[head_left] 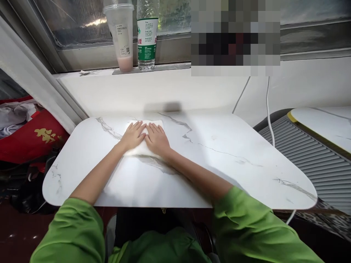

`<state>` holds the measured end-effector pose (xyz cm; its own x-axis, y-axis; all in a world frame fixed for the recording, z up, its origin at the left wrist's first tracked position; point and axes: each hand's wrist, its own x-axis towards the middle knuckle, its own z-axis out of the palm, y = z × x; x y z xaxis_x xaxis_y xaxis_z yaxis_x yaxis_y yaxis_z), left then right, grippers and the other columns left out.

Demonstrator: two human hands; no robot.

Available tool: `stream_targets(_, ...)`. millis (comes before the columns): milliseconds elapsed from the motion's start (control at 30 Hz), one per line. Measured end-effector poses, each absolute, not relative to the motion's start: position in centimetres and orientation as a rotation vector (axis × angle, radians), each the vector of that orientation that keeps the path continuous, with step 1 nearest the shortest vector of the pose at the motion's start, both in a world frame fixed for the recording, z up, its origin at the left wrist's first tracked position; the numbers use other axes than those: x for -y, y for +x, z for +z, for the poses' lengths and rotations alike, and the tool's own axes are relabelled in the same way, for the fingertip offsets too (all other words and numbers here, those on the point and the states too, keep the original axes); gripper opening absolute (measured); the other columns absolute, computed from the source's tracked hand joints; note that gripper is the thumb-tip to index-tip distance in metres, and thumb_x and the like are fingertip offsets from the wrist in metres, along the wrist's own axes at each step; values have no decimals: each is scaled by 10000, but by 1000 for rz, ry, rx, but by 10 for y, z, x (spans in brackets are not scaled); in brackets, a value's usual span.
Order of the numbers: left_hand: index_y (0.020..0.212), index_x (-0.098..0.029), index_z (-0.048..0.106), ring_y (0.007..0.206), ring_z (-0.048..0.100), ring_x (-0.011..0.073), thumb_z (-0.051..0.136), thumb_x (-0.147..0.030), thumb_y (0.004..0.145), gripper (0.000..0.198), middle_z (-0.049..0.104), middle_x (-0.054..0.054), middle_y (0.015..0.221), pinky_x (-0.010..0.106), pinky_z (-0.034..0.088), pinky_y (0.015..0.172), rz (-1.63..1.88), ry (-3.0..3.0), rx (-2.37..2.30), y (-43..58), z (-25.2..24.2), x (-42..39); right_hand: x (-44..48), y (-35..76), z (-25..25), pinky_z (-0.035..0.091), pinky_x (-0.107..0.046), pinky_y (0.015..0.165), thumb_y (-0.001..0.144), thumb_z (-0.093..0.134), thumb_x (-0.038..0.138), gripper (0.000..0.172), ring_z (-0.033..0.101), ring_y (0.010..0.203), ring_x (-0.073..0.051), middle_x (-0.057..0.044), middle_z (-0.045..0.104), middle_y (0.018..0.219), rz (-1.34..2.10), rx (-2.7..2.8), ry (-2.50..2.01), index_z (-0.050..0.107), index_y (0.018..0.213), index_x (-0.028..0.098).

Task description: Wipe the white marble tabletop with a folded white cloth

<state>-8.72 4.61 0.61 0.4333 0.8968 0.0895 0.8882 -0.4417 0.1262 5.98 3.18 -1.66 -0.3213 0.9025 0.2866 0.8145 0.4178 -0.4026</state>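
A white cloth or paper towel [141, 148], which of the two I cannot tell, lies flat on the white marble-patterned table [219, 146]. My left hand [133, 136] rests palm down on its left part, fingers stretched forward and slightly spread. Beside it my right hand [157, 138] presses flat on the right part, its fingers pointing forward and left. The two hands nearly meet at thumbs and forefingers. Both palms are hidden from above, and neither hand grips anything.
On the window ledge stand a plastic cup [120, 40] with some pink drink and a clear bottle [147, 44] with a green-white label. A white cable [269, 113] hangs at the right, near a grey ribbed surface [296, 157]. A red bag [35, 135] lies at left.
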Motion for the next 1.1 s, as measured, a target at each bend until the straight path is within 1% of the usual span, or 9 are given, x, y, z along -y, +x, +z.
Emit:
stream_targets(100,1444,-151,349,1445,186,205,310,-346,971,513,277,90,1547,423,121,1187,191,2637,-1546,-102,9,11,25,55,-15,126,-485,1169,916,307,275,581,192,1438,-292,-220,272,1531,354,2235,-1425,362,1420,-8)
stream_targets(267,1485,-229,283,1446,182,204,282,-396,987,526,238,38,1560,443,152,1192,269,2620,-1477,-134,17,100,109,45,-3,45,-534,1176,903,353,327,657,18,1465,-254,-160,147,1580,666,2388,-1160,223,1495,73)
stream_targets(367,1493,-290,263,1436,218,210,301,-407,978,529,242,2,1557,444,180,1191,264,2561,-1491,-153,22,125,126,33,10,-18,-569,1158,897,380,339,701,-68,1457,-271,-185,53,1582,844,2497,-1055,176,1501,48)
stream_targets(433,1488,-299,272,1430,242,214,316,-414,967,534,270,-2,1549,450,184,1188,249,2525,-1507,-166,24,124,122,22,17,-45,-584,1144,891,394,335,710,-95,1452,-272,-178,25,1583,936,2532,-1023,160,1507,70)
stream_targets(533,1458,-257,336,1422,265,212,316,-409,952,528,327,17,1529,448,178,1185,264,2522,-1521,-184,24,100,97,-1,21,-55,-587,1137,894,379,311,667,-66,1456,-272,-164,54,1588,964,2529,-1066,197,1500,99)
stream_targets(733,1354,-181,463,1379,336,197,324,-321,902,493,417,57,1479,396,218,1164,249,2548,-1572,-212,22,-7,13,-57,10,-33,-575,1137,942,284,326,572,81,1459,-294,-203,193,1561,620,2396,-1362,309,1450,63)
stream_targets(833,1350,-150,464,1347,375,195,310,-312,907,497,433,90,1460,342,264,1138,259,2545,-1628,-221,22,-61,-39,-75,4,3,-546,1150,941,297,315,544,144,1449,-275,-188,255,1547,472,2358,-1352,357,1424,73)
stream_targets(967,1368,-167,434,1330,389,191,276,-298,927,486,459,81,1435,340,290,1114,284,2507,-1745,-227,21,-102,-87,-84,2,33,-512,1161,938,306,295,520,193,1436,-250,-155,302,1536,411,2355,-1308,387,1407,87)
stream_targets(1100,1384,-115,397,1360,348,190,257,-294,931,506,420,117,1463,361,238,1134,270,2581,-1707,-232,18,-105,-90,-88,1,46,-503,1162,939,320,320,531,201,1433,-270,-165,298,1536,330,2335,-1329,393,1410,84)
